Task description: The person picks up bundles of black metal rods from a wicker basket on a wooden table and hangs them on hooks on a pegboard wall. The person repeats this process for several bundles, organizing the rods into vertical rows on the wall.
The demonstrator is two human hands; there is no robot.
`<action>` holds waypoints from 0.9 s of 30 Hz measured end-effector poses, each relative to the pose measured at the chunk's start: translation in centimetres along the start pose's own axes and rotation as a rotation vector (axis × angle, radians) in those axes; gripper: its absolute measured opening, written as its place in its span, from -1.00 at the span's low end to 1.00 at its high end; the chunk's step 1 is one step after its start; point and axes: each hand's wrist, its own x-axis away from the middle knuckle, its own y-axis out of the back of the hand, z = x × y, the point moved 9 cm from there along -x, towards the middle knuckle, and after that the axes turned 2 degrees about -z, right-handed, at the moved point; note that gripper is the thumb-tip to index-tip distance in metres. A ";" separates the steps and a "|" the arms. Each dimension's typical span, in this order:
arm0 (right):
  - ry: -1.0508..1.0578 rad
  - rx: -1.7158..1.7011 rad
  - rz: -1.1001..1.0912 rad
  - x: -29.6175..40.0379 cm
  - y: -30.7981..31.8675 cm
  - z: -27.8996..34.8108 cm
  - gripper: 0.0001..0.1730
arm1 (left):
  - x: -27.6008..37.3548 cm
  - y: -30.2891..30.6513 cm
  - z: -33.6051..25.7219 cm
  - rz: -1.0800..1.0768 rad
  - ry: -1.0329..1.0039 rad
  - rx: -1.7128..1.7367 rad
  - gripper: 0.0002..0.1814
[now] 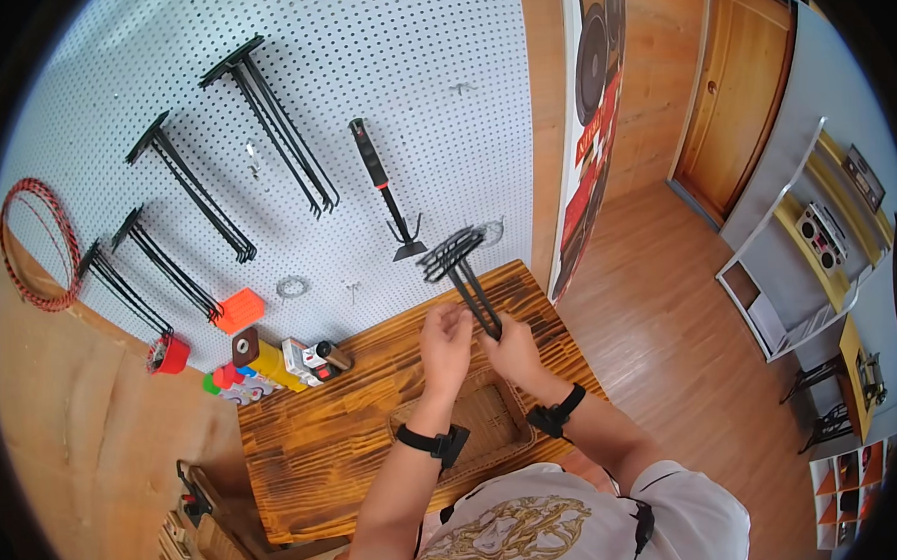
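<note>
My right hand (513, 346) grips the lower end of a bundle of black metal wire hooks (473, 286). Their wide, slightly blurred head tilts up towards the pegboard. Just left of those rods is my left hand (447, 341), its fingers curled; whether anything is between them cannot be made out. A brown woven basket (492, 421) sits on the wooden table (321, 451) beneath my forearms, partly covered by them. Close behind the bundle's head, a coil of thin wire (490, 232) hangs on the white pegboard (424, 71).
Long black hooks (280, 130) project in several groups from the pegboard. A black-handled garden hand tool (376, 170) hangs right of them. At the table's back left stand a yellow container (268, 363) and small bottles. A red cup (169, 356) and braided cord (38, 245) are farther left.
</note>
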 end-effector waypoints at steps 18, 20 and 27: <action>0.011 -0.009 -0.249 -20.9 8.9 8.3 -0.64 | 14.8 21.0 16.9 -0.317 0.402 0.057 -0.82; 0.011 -0.017 -0.262 -21.0 9.0 8.8 -0.64 | 16.3 22.4 18.3 -0.354 0.427 0.057 -0.83; 0.019 0.061 -0.329 -22.5 8.5 8.3 -0.61 | 20.1 24.1 19.2 -0.471 0.529 0.159 -0.84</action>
